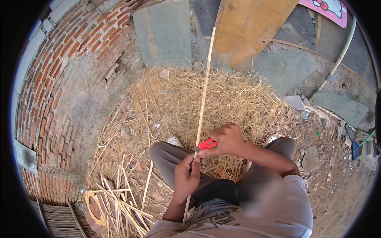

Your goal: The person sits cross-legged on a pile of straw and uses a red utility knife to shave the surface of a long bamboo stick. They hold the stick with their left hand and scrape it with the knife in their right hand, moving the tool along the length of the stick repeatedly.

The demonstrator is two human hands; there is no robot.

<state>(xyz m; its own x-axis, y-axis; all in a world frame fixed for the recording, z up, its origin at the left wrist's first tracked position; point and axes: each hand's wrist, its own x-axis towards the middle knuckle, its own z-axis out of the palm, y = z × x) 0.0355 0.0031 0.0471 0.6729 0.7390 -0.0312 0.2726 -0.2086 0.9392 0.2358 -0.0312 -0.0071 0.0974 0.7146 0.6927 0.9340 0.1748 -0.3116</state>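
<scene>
Bamboo strip (203,91) sits pinched in the left hand (186,176). Right hand (226,139) grips a red utility knife (205,144) against it; shallow, steady strokes away from the body probably work best.

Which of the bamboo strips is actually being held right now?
The long pale bamboo strip rising away over the straw pile. The left hand grips it and the right hand sets a red-handled knife against it; the other strips lie loose, lower left.

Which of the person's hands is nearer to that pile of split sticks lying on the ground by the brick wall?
Left. The left hand grips the long stick low down, closer to the pile of split sticks. The right hand, holding the red cutter, sits higher and farther away.
</scene>
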